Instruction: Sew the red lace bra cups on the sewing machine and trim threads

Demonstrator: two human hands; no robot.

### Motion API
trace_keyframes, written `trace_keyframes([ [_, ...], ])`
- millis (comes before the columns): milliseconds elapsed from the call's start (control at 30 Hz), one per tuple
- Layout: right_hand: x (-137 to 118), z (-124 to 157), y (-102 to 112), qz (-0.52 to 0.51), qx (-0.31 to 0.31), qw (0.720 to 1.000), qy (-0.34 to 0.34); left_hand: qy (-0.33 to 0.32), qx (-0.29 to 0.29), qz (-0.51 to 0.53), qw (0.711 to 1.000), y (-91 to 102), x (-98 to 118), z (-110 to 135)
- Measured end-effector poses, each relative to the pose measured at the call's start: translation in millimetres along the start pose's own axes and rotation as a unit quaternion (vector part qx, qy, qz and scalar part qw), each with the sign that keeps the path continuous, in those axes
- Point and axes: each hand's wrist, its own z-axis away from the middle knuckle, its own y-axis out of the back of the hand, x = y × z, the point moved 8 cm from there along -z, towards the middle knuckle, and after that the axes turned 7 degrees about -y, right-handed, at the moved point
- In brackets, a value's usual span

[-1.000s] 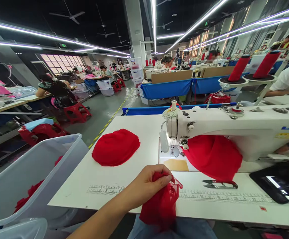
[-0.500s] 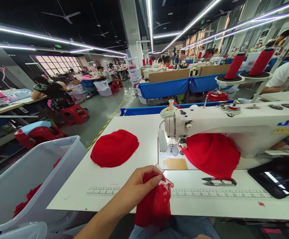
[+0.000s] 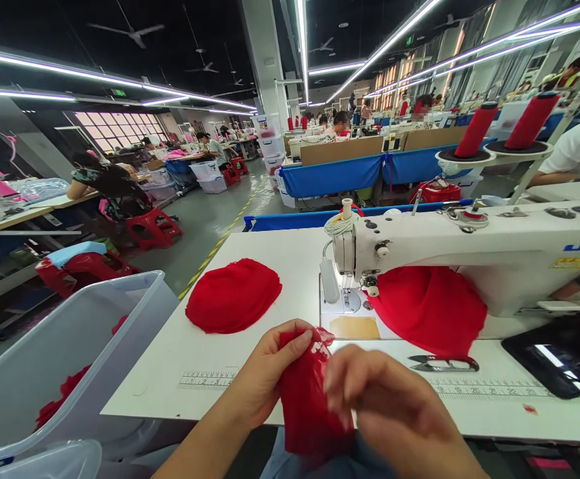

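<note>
My left hand [image 3: 280,362] is closed, its thumb and fingers pinching the top edge of a red piece of fabric [image 3: 302,416]. The fabric hangs down over the front edge of the table, and a crinkled, shiny translucent strip shows at its upper right. Just right of it, my right hand [image 3: 394,406] is blurred by motion with curled fingers. Whether those fingers touch the fabric I cannot tell. Beyond both hands is the needle area of a white sewing machine [image 3: 420,239]. A red fabric piece [image 3: 430,306] lies under the machine's arm.
A stack of red fabric [image 3: 233,296] lies on the white table [image 3: 150,372], left of the machine. Thread snips [image 3: 444,363] and a black tablet-like device [image 3: 559,352] lie at the right. A plastic bin [image 3: 135,332] with red cloth stands left. Red thread cones [image 3: 477,130] rise behind.
My right hand has come up from below into view beside the fabric. My left hand still pinches the fabric, now turned a little. The view has shifted slightly.
</note>
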Motion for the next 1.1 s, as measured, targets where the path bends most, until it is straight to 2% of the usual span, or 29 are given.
trace_keyframes([
  [67,25,-23,23,-0.035,0.117,0.991,-0.049,-0.002,-0.001,0.021,1.0,-4.0,0,3],
  [100,36,-30,27,-0.041,0.128,0.989,-0.056,-0.009,-0.004,0.019,1.0,-6.6,2,3],
  [233,69,-41,14,-0.128,0.02,0.984,-0.126,-0.07,-0.007,-0.022,0.997,-15.0,10,-1],
  [300,75,-39,15,-0.175,0.037,0.97,-0.164,-0.073,0.018,-0.01,0.997,-12.8,8,-8],
  [433,73,-39,36,-0.219,0.141,0.95,-0.173,-0.044,0.066,0.049,0.996,-1.7,-6,-25],
  [567,73,-45,55,-0.185,0.192,0.949,-0.168,0.009,0.004,0.038,0.999,-2.0,-22,-39],
  [800,66,-54,68,-0.142,0.159,0.966,-0.144,0.11,-0.038,-0.019,0.993,7.3,-31,-48],
  [967,55,-60,82,-0.036,0.162,0.981,-0.102,0.198,-0.116,-0.014,0.973,-2.9,-49,-41],
  [1033,51,-61,88,0.01,0.171,0.982,-0.078,0.185,-0.12,-0.003,0.975,-5.9,-53,-41],
  [1100,47,-62,96,0.047,0.203,0.977,-0.05,0.144,-0.111,-0.007,0.983,-6.5,-53,-44],
])
